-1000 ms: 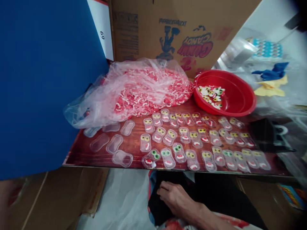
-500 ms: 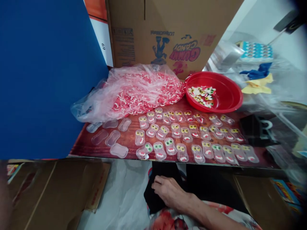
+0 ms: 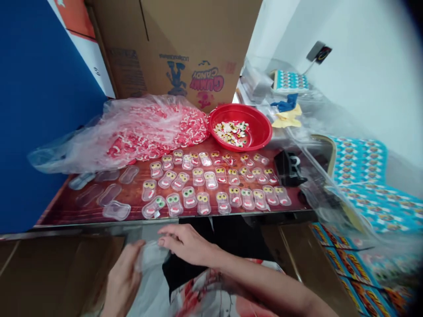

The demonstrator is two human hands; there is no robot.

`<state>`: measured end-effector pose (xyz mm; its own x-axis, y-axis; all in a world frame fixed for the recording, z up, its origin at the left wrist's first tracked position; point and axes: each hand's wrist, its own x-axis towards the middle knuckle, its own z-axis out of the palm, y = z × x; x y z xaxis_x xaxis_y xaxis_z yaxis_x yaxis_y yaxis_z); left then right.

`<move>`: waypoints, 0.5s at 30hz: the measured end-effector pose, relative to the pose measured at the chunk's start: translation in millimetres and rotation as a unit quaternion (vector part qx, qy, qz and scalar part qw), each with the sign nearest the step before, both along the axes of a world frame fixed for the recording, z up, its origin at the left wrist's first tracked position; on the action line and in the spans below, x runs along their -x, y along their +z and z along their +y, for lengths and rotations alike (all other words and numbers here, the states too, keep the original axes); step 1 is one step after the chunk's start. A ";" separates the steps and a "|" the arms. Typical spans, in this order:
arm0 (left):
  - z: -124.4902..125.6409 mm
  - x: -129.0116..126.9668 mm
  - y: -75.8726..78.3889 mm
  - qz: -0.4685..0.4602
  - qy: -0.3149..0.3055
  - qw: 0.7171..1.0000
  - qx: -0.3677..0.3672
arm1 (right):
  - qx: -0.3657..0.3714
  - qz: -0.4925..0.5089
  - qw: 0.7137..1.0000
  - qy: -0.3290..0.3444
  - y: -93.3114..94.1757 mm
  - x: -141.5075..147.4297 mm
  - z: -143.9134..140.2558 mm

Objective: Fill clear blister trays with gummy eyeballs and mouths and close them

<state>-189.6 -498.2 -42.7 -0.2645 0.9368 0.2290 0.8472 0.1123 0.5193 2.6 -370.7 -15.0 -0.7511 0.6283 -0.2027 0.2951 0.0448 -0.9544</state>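
Observation:
Below the table edge, my left hand (image 3: 121, 275) is slightly blurred, its fingers closed on a translucent plastic piece (image 3: 150, 256). My right hand (image 3: 188, 243) reaches in from the other side over my dark-clothed lap, thumb and fingers apart near that piece; whether it touches is unclear. On the table above lie several rows of clear blister trays (image 3: 203, 203) holding candy eyes and red-and-white candy teeth. Several bare clear trays (image 3: 116, 210) lie to the left. A red basin (image 3: 264, 140) holds loose candy eyes, and a large clear bag (image 3: 145, 132) of red-and-white candies lies beside it.
A tall cardboard box (image 3: 139, 66) stands behind the bag, and a blue panel (image 3: 29, 110) borders the left. A black block with a letter R (image 3: 290, 169) sits at the table's right. Blue printed sheets (image 3: 380, 202) in clear plastic and yellow gloves (image 3: 288, 118) lie further right.
The view has swung right, so the table appears further left. My left hand has come into view with the plastic piece. My right hand has lifted from my lap, fingers extending toward it.

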 end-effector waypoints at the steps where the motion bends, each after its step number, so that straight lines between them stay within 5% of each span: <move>1: 15.5 -9.9 -1.7 -0.016 -0.031 0.999 -0.002 | 0.014 0.002 1.000 -0.005 -2.3 -5.8 2.6; 5: 78.1 -52.9 14.2 -0.071 -0.141 0.987 -0.003 | 0.066 0.040 0.994 -0.073 -9.6 -43.0 19.4; 9: 125.9 -88.8 31.9 -0.128 -0.212 0.968 0.046 | 0.006 0.015 0.992 -0.125 -1.5 -92.2 42.3; 15: 182.4 -111.2 25.6 -0.233 -0.155 0.956 0.082 | 0.001 -0.014 0.968 -0.250 -7.8 -144.5 80.0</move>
<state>-78.3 -315.7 -17.1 -0.0051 1.0000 -0.0026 0.5334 0.0049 0.8459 147.0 -290.7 -22.7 -0.3470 0.9118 -0.2195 0.3044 -0.1119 -0.9460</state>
